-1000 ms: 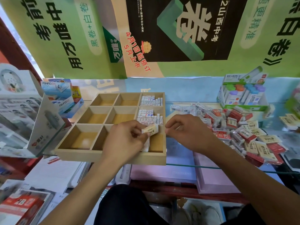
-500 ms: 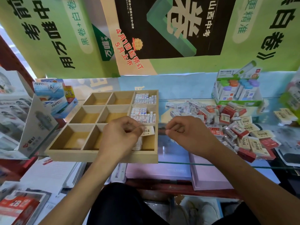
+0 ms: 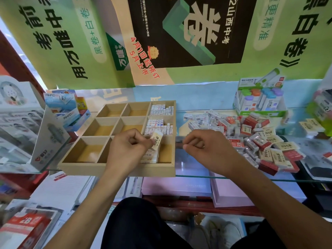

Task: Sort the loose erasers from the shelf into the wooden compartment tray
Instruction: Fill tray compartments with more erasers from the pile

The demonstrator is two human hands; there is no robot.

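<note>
I pinch a cream eraser between the thumb and fingers of my left hand, tilted on end over the near right compartment of the wooden compartment tray. Under it a few more cream erasers stand stacked against that compartment's left wall. The two compartments behind it, in the same right-hand column, hold rows of white erasers packed upright (the farthest row looks much the same). The other six compartments show only their bare wooden floors.

My right hand hovers just right of the tray over the glass shelf — fingers curled in, thumb against the forefinger, nothing held that I can see.

Beyond that hand lies the loose pile of erasers on the shelf: white ones at the back, red-sleeved ones in the middle, cream ones toward the right and front. Behind the pile stands a green and white display box of capped items. Left of the tray sits a blue carton, and farther left a white display box.
</note>
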